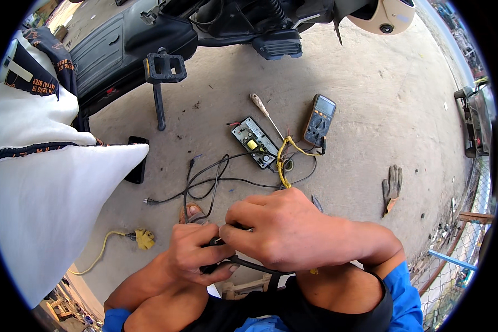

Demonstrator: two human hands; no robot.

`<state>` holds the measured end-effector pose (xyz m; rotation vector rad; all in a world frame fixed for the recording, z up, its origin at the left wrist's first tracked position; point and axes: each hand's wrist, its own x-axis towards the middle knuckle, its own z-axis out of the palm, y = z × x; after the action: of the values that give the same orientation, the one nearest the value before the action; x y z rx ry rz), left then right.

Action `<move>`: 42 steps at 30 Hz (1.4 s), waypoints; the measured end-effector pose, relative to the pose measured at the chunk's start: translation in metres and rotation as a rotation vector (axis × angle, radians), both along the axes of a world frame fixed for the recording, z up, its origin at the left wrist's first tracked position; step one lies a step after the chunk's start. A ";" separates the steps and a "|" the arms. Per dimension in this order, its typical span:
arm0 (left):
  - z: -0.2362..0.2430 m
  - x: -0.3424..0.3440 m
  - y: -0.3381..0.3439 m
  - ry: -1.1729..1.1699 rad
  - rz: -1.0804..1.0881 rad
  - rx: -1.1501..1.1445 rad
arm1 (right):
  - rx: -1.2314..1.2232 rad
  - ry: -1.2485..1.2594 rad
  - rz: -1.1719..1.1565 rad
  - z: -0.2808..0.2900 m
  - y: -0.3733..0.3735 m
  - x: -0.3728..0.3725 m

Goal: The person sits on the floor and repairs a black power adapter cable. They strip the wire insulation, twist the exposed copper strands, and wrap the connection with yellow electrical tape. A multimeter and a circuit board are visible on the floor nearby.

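Observation:
My left hand (196, 252) and my right hand (279, 229) are close together low in the view, both closed on a thin black cable (243, 264) that they pinch between fingertips. The cable runs on under my right hand. Just beyond my hands, a yellow wire (282, 160) rises toward an open circuit board (254, 142) lying on the concrete. Black leads (210, 180) with a plug lie coiled on the ground in front of my left hand.
A grey and orange multimeter (319, 119) and a screwdriver (264, 112) lie beside the board. A glove (392, 188) is at right, a black phone (137, 160) at left, a yellow plug (144, 239) near my left arm. A scooter's underside and pedal (165, 69) stand behind. White cloth (44, 188) fills the left.

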<state>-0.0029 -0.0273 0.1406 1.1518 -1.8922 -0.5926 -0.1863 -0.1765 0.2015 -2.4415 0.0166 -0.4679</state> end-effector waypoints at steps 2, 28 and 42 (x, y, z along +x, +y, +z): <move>0.000 0.000 0.002 -0.011 0.009 0.012 | 0.006 -0.011 0.001 -0.001 -0.001 0.000; -0.001 0.000 0.002 0.000 0.017 0.000 | 0.027 -0.033 -0.030 -0.001 0.000 0.000; 0.000 0.001 0.002 -0.009 0.031 0.014 | 0.021 -0.035 -0.069 -0.002 -0.002 0.000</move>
<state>-0.0019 -0.0253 0.1407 1.1925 -1.8768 -0.5850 -0.1861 -0.1784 0.1993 -2.4177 0.0905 -0.5389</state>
